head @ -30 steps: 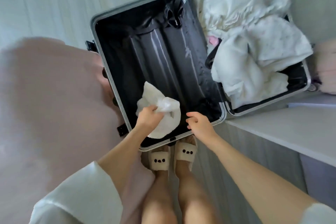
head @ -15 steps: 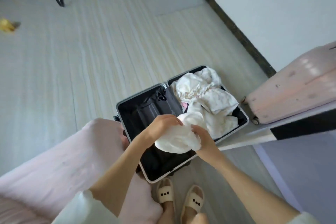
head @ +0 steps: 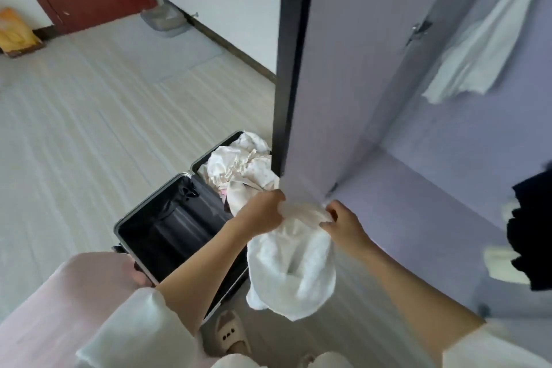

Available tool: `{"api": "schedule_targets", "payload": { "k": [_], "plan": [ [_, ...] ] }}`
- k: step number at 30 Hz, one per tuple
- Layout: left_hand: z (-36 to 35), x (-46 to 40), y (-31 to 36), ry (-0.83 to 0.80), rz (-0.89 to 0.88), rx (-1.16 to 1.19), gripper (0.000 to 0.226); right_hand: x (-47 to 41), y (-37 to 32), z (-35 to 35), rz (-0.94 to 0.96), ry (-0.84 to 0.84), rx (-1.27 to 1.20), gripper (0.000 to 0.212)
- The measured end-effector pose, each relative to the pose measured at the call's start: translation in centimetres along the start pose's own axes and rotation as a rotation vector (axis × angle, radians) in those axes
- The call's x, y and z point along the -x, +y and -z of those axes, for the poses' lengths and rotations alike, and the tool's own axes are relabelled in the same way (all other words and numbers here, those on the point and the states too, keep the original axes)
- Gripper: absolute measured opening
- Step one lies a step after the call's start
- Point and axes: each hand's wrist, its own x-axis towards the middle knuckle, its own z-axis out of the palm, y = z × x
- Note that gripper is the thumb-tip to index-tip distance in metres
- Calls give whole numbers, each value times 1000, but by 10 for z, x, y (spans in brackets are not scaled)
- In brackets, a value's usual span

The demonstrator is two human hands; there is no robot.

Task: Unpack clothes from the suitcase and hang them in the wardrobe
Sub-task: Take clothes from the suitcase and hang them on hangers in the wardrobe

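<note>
While both hands gripped it, white garment (head: 291, 266) hung bunched between them, in front of open wardrobe (head: 442, 164). Left hand (head: 263, 212) clenched top edge; right hand (head: 343, 222) pinched opposite edge, fingertips hidden in cloth. Suitcase (head: 167, 218) lay open below left hand, far half cut off by wardrobe door (head: 343, 69). Dark clothing (head: 531, 233) right of right hand, blurred.

Loose white sleeves of thin, slightly sheer fabric (head: 140, 329) are worn, ending near the elbows so that both forearms are left bare. White garment fabric is also seen over the knees (head: 236, 361) at the bottom edge. A cream open-toed slipper with three dark dots across its strap (head: 228, 334) is worn on one foot.
</note>
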Motion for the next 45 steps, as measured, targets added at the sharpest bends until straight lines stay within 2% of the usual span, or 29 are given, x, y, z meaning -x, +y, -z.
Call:
{"api": "schedule_targets", "payload": {
  "k": [4,7,8,12,14,15,16,18,20,22,25,27,30,34,36,38,40,42,45],
  "plan": [
    [-28,-8,78,278,-8,-117,21,33,47,65,-7,232,-34,42],
    [-36,-14,143,409,-75,-71,19,53,73,118,-67,270,-66,19],
    [-35,-17,162,427,-87,-22,18,58,79,134,-86,269,-57,17],
    [-23,-36,221,341,-72,227,25,70,78,186,-65,264,-186,33],
    [-15,-49,245,274,-97,408,30,70,74,208,-32,232,-254,48],
    [-9,-55,257,246,-102,509,32,70,74,219,-29,215,-266,49],
    [-3,-62,268,227,-96,599,35,68,75,230,-26,205,-267,41],
    [10,-77,282,221,-106,700,33,63,84,246,-61,238,-205,12],
    [22,-94,296,231,-155,721,29,52,91,261,-106,358,-155,12],
    [34,-112,309,295,-188,674,31,39,90,278,-153,560,-147,6],
    [49,-143,321,393,-209,603,33,15,80,305,-253,876,-149,27],
    [54,-163,322,387,-254,529,31,-3,71,325,-286,972,-167,21],
    [53,-193,325,244,-395,257,42,-30,50,344,-107,917,-119,14],
    [49,-209,343,-223,-609,343,65,-59,9,357,105,749,-68,23],
    [42,-216,352,-316,-683,376,50,-71,-2,363,164,715,-75,18],
    [40,-222,362,-236,-695,441,16,-77,-3,375,184,745,-95,20],
    [41,-235,373,-54,-704,439,20,-83,3,390,187,782,-8,18],
    [46,-242,388,126,-743,388,15,-89,11,404,160,766,105,11],
    [61,-250,408,273,-739,453,23,-104,16,418,92,744,117,16]
  ]
}}
